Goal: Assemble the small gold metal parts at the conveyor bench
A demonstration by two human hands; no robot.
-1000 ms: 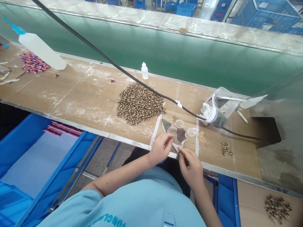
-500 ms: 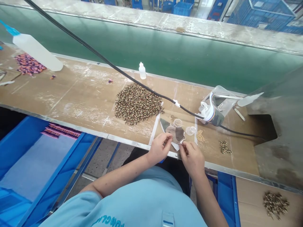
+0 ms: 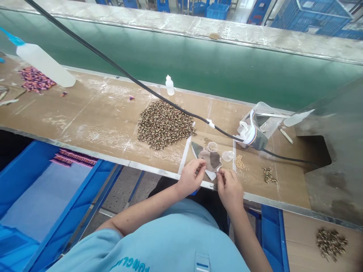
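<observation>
My left hand [image 3: 193,175] is at the front edge of the bench, thumb and forefinger pinched together. What sits in that pinch is too small to make out. To its right, my right hand [image 3: 230,187] is also closed in a pinch, its fingertips at the edge of a camouflage-patterned cloth scrap [image 3: 211,161]; anything between them is too tiny to name. Behind the cloth stand a small clear cup [image 3: 212,147] and a clear dish [image 3: 227,156]. Pale beads [image 3: 239,162] lie right of the dish, and a few small brown-and-gold pieces [image 3: 269,175] lie farther right.
A large heap of brown-and-gold pieces [image 3: 166,126] lies left of the cloth. Behind it stands a small white bottle [image 3: 169,85]. A black cable [image 3: 113,64] crosses above the bench to a clear plastic container [image 3: 272,122]. Blue bins [image 3: 76,196] sit below the front edge.
My right hand has shifted very slightly, its fingertips still by the cloth's edge. My left hand keeps its pinch in the same place. The objects on the bench look unmoved.
</observation>
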